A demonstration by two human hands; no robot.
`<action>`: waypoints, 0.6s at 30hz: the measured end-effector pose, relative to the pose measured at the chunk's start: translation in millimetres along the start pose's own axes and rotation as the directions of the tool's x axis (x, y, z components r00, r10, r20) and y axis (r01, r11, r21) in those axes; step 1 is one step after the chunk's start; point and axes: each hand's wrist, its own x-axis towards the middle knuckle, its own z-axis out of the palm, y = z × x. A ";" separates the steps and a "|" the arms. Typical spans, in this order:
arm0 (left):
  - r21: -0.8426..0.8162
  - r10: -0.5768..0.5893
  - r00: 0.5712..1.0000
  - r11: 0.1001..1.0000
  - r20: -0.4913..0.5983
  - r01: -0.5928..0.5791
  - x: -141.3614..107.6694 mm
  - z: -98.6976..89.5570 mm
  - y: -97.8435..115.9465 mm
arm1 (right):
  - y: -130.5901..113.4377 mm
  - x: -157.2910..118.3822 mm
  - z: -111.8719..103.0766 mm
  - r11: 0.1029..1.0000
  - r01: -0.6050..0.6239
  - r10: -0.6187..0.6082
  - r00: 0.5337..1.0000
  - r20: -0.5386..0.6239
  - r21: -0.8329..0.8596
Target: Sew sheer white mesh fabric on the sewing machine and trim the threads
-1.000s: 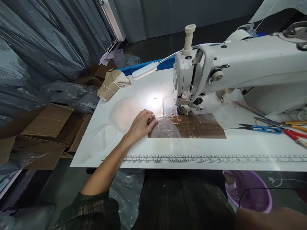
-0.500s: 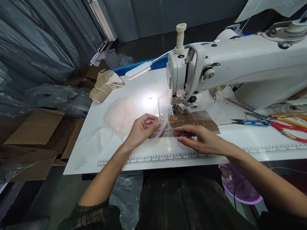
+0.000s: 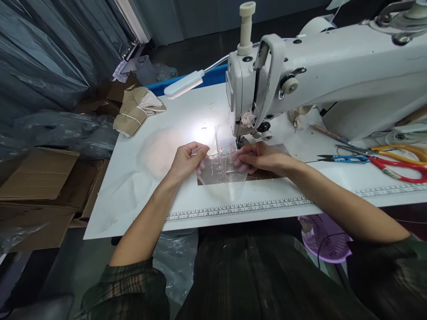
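Between my hands a sheer whitish piece of fabric [image 3: 227, 175] is stretched in front of the sewing machine needle area. My left hand [image 3: 190, 161] pinches its left edge, and my right hand [image 3: 255, 158] pinches its right edge. Beneath the sheer piece lies a brown, shiny sheet [image 3: 267, 174], partly covered by it and by my right hand. Small red marks show close to the presser foot [image 3: 240, 142] of the white sewing machine [image 3: 245, 89].
A lamp [image 3: 184, 85] lights the white table [image 3: 187, 220]. Pale sheer material [image 3: 160, 151] lies left, below a wrapped bundle [image 3: 131, 115]. Blue snips [image 3: 350, 158] and red-handled scissors [image 3: 393, 173] rest right. Cardboard boxes [image 3: 40, 173] stand left; a purple basket [image 3: 328, 240] is below the table.
My hands have moved apart, spreading the sheer piece between them over the brown sheet. My right hand has closed on its edge. The view has shifted slightly.
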 end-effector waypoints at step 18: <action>0.410 0.127 0.990 0.901 0.060 -0.140 -11.1 7.4 -7.7 | -0.9 -8.1 4.2 0.922 0.137 -0.140 0.990 0.020 -0.362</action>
